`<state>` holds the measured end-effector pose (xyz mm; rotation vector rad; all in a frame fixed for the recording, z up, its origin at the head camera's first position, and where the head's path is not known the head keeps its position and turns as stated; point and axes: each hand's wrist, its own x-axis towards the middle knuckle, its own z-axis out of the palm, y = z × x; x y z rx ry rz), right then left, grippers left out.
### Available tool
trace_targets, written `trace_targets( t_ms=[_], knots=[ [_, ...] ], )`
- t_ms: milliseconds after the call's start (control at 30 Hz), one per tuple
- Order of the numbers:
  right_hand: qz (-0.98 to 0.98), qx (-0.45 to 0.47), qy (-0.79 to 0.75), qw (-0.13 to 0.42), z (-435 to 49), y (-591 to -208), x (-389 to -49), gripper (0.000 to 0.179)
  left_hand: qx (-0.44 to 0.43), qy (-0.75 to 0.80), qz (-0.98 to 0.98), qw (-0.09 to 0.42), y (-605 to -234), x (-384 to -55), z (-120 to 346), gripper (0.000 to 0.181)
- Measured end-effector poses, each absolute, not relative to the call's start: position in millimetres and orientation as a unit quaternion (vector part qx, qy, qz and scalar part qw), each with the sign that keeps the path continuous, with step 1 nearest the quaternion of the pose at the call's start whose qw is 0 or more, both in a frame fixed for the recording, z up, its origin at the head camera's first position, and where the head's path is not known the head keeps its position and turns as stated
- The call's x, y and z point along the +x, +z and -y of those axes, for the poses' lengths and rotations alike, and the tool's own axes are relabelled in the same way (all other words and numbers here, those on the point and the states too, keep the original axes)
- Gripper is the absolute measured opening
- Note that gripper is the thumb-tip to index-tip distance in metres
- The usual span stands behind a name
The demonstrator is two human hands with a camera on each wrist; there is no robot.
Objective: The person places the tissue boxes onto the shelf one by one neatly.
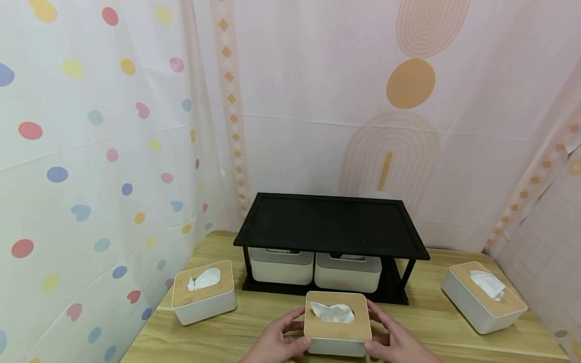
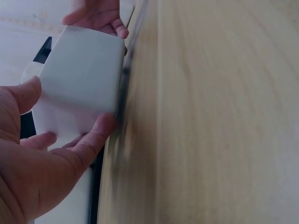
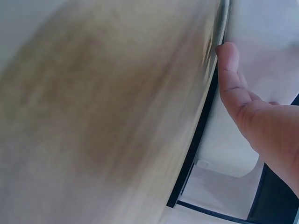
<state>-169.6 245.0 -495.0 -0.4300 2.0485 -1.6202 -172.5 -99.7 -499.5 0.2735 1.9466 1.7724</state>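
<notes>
A white tissue box with a wooden lid and a tissue poking out is at the front middle of the head view. My left hand grips its left side, thumb near the front corner and fingers along the side. On the opposite side my right hand holds it the same way. In the left wrist view the box's pale wall lies between both hands; whether its base touches the table cannot be told. Just behind it, two more tissue boxes, the left one and the right one, sit under a black shelf.
On the wooden table, one tissue box stands left of the shelf and another at the far right. The shelf's thin front leg stands right of the stored boxes. Patterned curtains close off the back and sides.
</notes>
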Motion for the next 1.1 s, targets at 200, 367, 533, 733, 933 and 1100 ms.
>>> trace_targets(
  t_ms=[200, 367, 533, 733, 933, 1100],
  knots=[
    [-0.754, -0.166, -0.594, 0.228, -241, -493, -170, 0.092, 0.099, 0.638, -0.726, 0.237, -497, -173, 101, 0.08],
    [-0.754, -0.15, -0.597, 0.228, -237, -487, -169, 0.092, 0.103, 0.635, -0.73, 0.229, -492, -172, 104, 0.079],
    [-0.754, -0.14, -0.601, 0.226, -233, -481, -169, 0.091, 0.108, 0.628, -0.739, 0.221, -485, -172, 109, 0.08],
    [-0.753, -0.151, -0.601, 0.22, -229, -477, -170, 0.09, 0.125, 0.622, -0.745, 0.205, -480, -173, 114, 0.078],
    [-0.757, -0.141, -0.599, 0.217, -224, -470, -170, 0.089, 0.134, 0.626, -0.744, 0.191, -473, -172, 117, 0.077],
    [-0.757, -0.145, -0.6, 0.214, -219, -462, -171, 0.09, 0.149, 0.63, -0.743, 0.169, -466, -169, 120, 0.076]
  ],
)
